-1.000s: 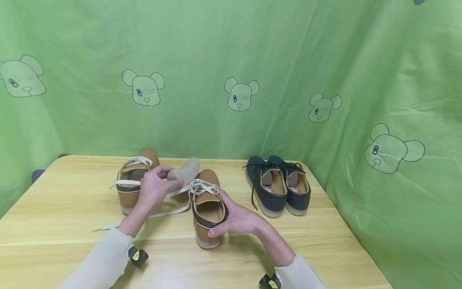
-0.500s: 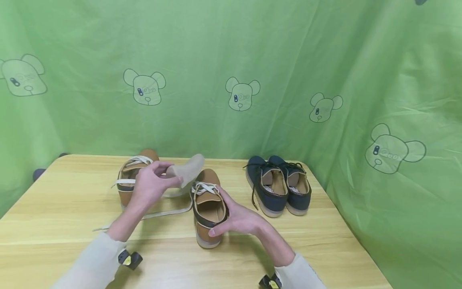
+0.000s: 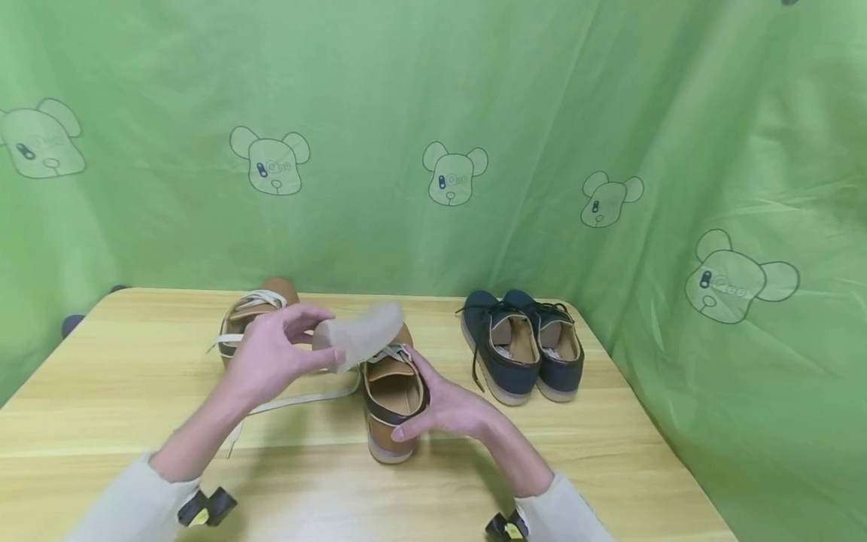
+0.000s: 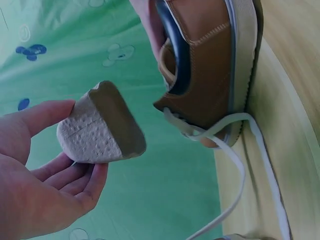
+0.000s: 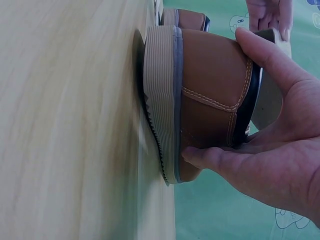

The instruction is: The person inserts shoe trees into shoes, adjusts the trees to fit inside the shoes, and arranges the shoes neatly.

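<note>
My left hand (image 3: 274, 354) pinches a grey moulded-pulp shoe insert (image 3: 362, 337) between thumb and fingers. The insert is raised above the table, its far end over the laces of a brown shoe (image 3: 389, 366). In the left wrist view the insert (image 4: 90, 135) shows a pitted, hollowed end, apart from the shoe (image 4: 210, 65). My right hand (image 3: 450, 406) grips that shoe by its heel and right side, thumb at the back. The shoe stands upright, toe pointing away, with its white lace (image 4: 240, 165) trailing to the left.
Another brown shoe (image 3: 280, 288) with white laces stands at the back left, partly behind my left hand. Two dark blue shoes (image 3: 504, 376) with black laces stand side by side at the right. A green curtain (image 3: 366, 90) hangs behind the wooden table (image 3: 325, 482).
My left hand has lifted the insert off the table and turned it, bringing its far end right, over the shoe. My right hand and the gripped shoe have stayed in place.
</note>
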The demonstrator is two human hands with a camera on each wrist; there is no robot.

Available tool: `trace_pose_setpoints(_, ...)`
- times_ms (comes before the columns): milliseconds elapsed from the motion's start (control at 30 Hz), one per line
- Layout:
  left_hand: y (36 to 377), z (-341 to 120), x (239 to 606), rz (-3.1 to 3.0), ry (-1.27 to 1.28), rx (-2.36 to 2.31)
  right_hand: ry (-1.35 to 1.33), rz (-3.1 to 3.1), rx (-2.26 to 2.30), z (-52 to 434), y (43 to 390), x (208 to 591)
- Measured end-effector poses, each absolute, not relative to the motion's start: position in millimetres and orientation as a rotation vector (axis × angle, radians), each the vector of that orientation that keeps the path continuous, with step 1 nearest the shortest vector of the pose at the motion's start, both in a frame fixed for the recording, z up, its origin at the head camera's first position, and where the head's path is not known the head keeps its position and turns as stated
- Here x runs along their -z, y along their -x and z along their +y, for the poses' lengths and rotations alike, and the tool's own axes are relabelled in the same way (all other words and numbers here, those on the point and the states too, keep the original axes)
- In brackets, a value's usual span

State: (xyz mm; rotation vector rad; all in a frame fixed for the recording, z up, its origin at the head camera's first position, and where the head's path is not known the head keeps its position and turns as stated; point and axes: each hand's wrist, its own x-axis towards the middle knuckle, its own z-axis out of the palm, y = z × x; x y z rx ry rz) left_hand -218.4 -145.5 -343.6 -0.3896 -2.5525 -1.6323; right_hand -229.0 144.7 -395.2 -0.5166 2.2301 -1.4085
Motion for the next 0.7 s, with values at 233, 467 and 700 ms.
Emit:
trace_pose_setpoints(233, 202, -145, 336, -2.635, 0.465, 1.543, 0.611, 2.167, 1.453, 145, 231, 396)
trace_pose_setpoints(467, 194, -151, 328, -2.660, 0.612, 1.624, 0.631, 2.145, 1.459, 145, 231, 397)
trace_pose_setpoints(700, 191, -157, 327, -2.689, 0.687, 1.709, 0.625, 2.103, 1.494, 145, 232, 396)
